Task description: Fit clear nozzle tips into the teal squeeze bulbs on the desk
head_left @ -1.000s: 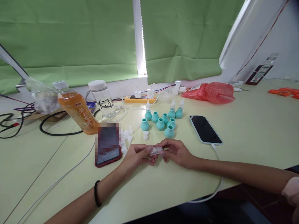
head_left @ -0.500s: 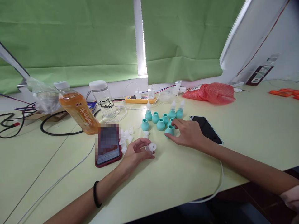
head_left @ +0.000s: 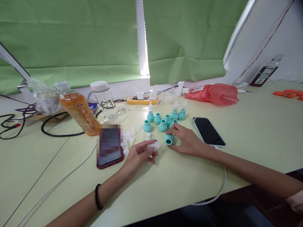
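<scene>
Between thumb and fingers, my left hand (head_left: 142,153) grips a translucent plastic nozzle (head_left: 154,146), its flared end pointing right. My right hand (head_left: 184,137) pinches a teal rubber bulb (head_left: 169,139) by its sides, tilted so the round opening faces me. The two pieces are close together but apart. Behind them stand several more teal bulbs (head_left: 163,126) with open necks. A few bulbs at the back, such as one bulb (head_left: 181,114), carry clear pointed tips. Loose white and clear plastic parts (head_left: 127,138) lie left of my left hand.
A red-cased phone (head_left: 110,154) lies left, a second phone (head_left: 209,131) right. An orange drink bottle (head_left: 79,110) leans beside a clear bottle (head_left: 105,102). Farther back are a yellow power strip (head_left: 142,101) and a red bubble-wrap bag (head_left: 213,94). White cables cross the table.
My right hand has drawn the teal bulb out of the group, toward me and left, tipping its opening forward. My left hand has turned the nozzle so its end points right.
</scene>
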A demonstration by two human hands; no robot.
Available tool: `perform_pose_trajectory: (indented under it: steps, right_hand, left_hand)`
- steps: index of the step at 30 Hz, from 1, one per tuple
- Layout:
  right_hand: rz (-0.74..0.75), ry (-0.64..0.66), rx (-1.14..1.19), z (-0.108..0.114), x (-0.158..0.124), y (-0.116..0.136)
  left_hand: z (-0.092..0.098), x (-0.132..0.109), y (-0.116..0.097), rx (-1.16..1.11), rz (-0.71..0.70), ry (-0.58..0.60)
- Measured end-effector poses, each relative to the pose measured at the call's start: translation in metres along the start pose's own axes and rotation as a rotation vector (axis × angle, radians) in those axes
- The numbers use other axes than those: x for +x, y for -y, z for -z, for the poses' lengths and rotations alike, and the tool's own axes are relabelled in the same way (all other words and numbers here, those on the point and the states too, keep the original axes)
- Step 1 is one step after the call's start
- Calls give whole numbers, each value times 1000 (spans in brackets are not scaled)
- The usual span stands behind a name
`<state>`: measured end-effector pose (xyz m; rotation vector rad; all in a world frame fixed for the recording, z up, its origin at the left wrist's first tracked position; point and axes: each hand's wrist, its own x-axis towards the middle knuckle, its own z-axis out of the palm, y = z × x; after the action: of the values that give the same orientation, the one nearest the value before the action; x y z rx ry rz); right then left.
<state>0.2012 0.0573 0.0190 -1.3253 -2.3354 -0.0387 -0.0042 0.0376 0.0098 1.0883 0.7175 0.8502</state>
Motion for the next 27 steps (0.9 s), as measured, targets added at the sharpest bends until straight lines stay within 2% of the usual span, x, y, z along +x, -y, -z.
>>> perform_pose_trajectory:
  steps: [3, 6, 9, 13, 18, 23, 27]
  right_hand:
    - [136, -97, 132, -4, -4, 6]
    - [245, -123, 271, -10, -9, 11]
    - [236, -159, 313, -14, -11, 13]
    - [177, -198, 227, -15, -11, 14]
    - [235, -200, 185, -19, -12, 13]
    - [298, -240, 166, -24, -13, 11]
    - [314, -247, 146, -26, -13, 12]
  left_hand:
    - [-1, 0, 0, -19, 1, 42]
    - [0, -1, 2, -5, -9, 32]
    - [1, -1, 3, 30, -22, -12]
    - [0, -2, 0, 34, -17, -27]
    - [-1, -3, -2, 89, 7, 4]
    - [-2, -3, -2, 173, 33, -30]
    - [-2, -3, -1, 318, -24, -50]
